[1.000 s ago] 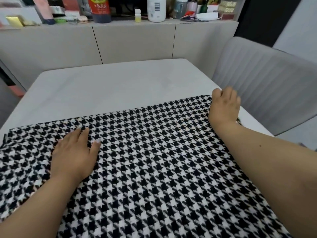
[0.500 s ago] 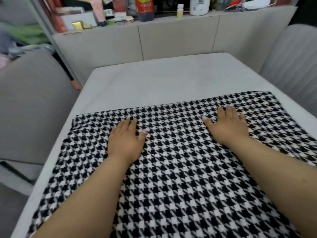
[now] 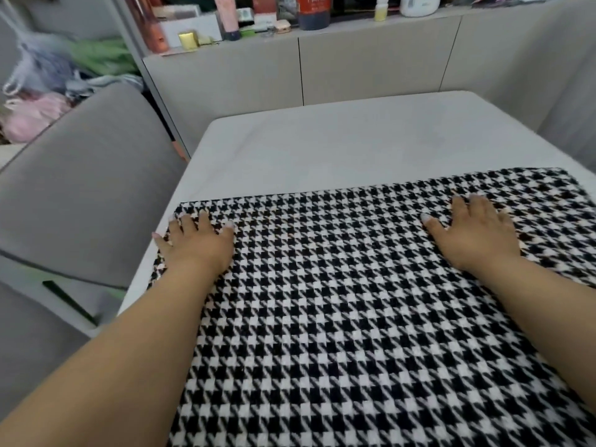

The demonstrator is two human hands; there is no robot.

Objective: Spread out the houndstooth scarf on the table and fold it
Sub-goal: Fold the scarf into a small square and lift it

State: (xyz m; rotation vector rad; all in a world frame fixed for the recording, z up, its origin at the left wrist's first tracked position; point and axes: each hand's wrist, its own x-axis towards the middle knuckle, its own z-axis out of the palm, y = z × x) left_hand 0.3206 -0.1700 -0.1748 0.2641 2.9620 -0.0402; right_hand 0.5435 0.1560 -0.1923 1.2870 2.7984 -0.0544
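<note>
Beside a cluttered sideboard (image 3: 322, 59), both palms lie flat, fingers straight, left hand (image 3: 196, 243) and right hand (image 3: 472, 232) smoothing the houndstooth scarf (image 3: 338, 317) across the table (image 3: 338, 146), apparently before folding.

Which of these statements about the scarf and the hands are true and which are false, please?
1. Both hands lie flat on the houndstooth scarf. True: the left hand and the right hand press on it with straight fingers.
2. The scarf covers the whole table. False: the far part of the table is bare.
3. The left hand is at the scarf's far left corner. True.
4. The right hand pinches a lifted edge of the scarf. False: it rests flat, and no edge is lifted.
5. A grey chair stands left of the table. True.
</note>
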